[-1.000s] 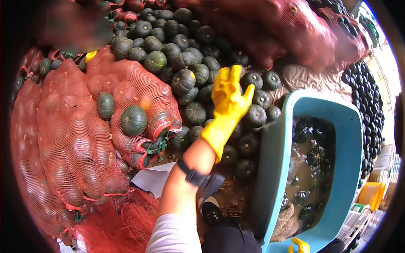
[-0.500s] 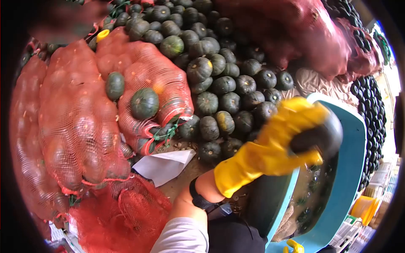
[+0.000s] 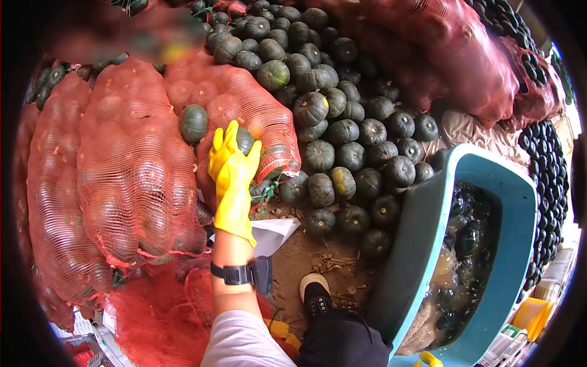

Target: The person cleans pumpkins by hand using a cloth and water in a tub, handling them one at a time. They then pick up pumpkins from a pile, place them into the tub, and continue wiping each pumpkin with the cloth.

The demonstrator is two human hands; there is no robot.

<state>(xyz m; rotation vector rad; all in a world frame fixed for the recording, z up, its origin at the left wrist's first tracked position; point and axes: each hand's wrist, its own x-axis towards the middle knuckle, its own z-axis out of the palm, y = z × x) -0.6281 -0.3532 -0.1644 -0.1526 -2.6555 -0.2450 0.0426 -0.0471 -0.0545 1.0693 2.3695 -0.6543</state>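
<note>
My left hand [image 3: 235, 165], in a yellow rubber glove, has its fingers and thumb around a dark green kabocha squash [image 3: 245, 140] lying on a red mesh sack [image 3: 257, 104]. The palm and fingers hide much of that squash. Just left of it, another kabocha squash [image 3: 194, 123] rests between the sacks. Of my right hand [image 3: 429, 359], only a bit of yellow glove shows at the bottom edge, by the tub. The blue tub [image 3: 400, 251] holds murky water with dark squashes [image 3: 468, 240] in it.
A heap of kabocha squashes [image 3: 321, 156] covers the floor ahead. Full red mesh sacks [image 3: 137, 165] stand at left, and another sack [image 3: 452, 61] at upper right. Loose red netting [image 3: 159, 318] and white paper [image 3: 269, 235] lie near my shoe [image 3: 316, 293].
My left hand has swung left from over the tub to the squash on the sack. The dark squash it held is no longer in it. The view has shifted slightly.
</note>
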